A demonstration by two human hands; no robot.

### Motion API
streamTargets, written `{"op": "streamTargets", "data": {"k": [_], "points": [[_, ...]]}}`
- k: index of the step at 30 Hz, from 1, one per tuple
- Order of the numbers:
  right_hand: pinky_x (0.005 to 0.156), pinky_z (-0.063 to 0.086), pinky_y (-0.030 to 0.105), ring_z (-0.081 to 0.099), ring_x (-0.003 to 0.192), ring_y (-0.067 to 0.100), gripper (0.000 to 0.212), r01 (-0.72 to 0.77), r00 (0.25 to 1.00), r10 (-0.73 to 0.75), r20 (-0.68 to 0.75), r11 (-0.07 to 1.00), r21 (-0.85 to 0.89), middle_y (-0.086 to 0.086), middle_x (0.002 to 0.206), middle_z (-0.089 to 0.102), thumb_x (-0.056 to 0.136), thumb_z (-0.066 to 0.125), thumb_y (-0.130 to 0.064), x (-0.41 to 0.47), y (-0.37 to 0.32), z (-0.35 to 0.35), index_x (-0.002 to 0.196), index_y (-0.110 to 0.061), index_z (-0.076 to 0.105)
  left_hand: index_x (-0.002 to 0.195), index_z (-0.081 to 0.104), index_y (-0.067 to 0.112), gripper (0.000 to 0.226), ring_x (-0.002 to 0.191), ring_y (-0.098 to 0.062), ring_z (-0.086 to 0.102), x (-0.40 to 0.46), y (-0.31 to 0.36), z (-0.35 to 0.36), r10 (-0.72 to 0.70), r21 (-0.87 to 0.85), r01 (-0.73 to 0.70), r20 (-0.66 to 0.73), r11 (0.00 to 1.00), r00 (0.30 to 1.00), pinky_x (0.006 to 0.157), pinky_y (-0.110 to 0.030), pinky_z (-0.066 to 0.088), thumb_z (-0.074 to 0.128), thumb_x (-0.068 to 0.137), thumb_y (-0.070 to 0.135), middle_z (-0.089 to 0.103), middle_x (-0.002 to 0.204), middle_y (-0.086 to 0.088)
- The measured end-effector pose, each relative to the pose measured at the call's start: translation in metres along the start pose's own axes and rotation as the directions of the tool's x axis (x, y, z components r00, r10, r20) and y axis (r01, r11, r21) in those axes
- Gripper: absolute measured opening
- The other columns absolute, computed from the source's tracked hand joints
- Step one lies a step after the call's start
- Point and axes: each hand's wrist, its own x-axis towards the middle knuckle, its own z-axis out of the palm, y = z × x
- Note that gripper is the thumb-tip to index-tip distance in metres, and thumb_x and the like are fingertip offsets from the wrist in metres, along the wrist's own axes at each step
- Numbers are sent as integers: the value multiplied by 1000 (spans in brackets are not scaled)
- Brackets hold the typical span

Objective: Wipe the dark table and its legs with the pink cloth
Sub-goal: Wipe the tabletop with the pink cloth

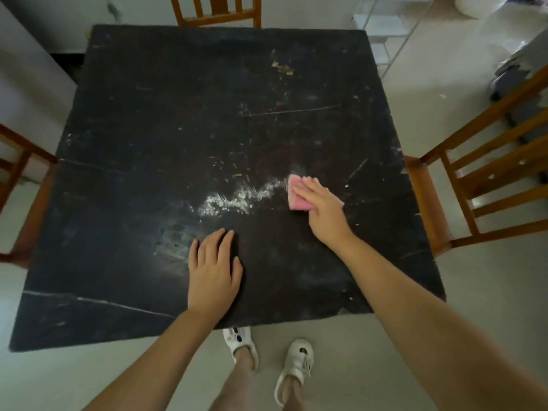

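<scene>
My right hand (321,207) presses the pink cloth (297,193) flat against the dark table (166,120), fingers straight, at the right end of a white powder streak (237,198). My left hand (214,275) rests open and empty near the front edge. Wooden chairs (480,179) flank the table.

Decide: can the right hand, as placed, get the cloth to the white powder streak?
Probably yes. The right hand presses the cloth at the streak's right end, with only bare table between.
</scene>
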Motion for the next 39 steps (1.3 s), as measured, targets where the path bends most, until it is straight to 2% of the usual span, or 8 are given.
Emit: {"op": "streamTargets", "data": {"k": [5,8,10,17,22,28,34,39], "points": [[105,38,29,53,117,9,29,-284,921,378,-92,815,506,-8,118,63,88,55,-14,8,12,-74,111,-25,68,122,53,9,46,120,-30,45,-3,-1,-1,-12,46,12,1,999,1000,109,-50,23,30,88,29,51,128,-14],[100,40,37,51,117,20,31,-496,849,464,-253,865,-76,1,117,55,95,43,-12,19,45,-99,123,-19,54,121,54,7,46,119,-31,45,-11,-9,-3,-79,42,82,-69,996,994,107,-53,25,31,88,29,51,127,-15],[108,32,48,40,128,31,55,-399,910,326,-256,859,-322,9,135,43,87,45,3,20,48,-76,137,-20,38,120,54,6,46,118,-32,45,-15,-12,-3,-128,43,133,-104,990,986,106,-54,23,31,87,29,51,127,-17],[116,14,48,27,137,37,67,102,991,-96,94,993,-66,20,143,39,70,39,23,-72,-13,24,130,-4,51,123,51,6,49,121,-32,40,-13,-8,-5,-167,66,170,-39,983,985,107,-56,22,27,87,30,48,130,-17],[111,24,14,42,126,11,61,-67,997,59,55,983,170,-1,133,50,74,39,24,-66,-9,-48,121,-8,61,123,50,5,49,121,-28,34,-13,-9,-5,-154,61,157,-55,986,987,107,-57,22,26,87,30,47,130,-18],[115,19,45,23,142,22,76,-388,921,344,-182,844,-370,0,152,28,86,46,11,-97,56,-80,146,-28,20,124,49,5,46,122,-35,38,-14,-7,-2,-161,46,164,-69,985,985,108,-55,19,33,87,26,45,132,-19],[113,-11,32,7,145,22,76,-124,991,129,40,985,-121,1,155,21,80,45,19,-139,-21,18,144,-21,32,128,46,5,39,127,-37,35,-15,-5,-1,-171,42,174,-66,984,983,110,-55,14,44,90,16,41,136,-19],[116,21,33,24,140,18,70,-256,956,284,-78,932,258,1,152,29,85,37,18,-129,-16,-34,134,-32,44,128,46,5,44,127,-37,35,-14,-4,-3,-167,45,170,-71,984,983,110,-55,15,36,88,22,41,136,-19]]}}
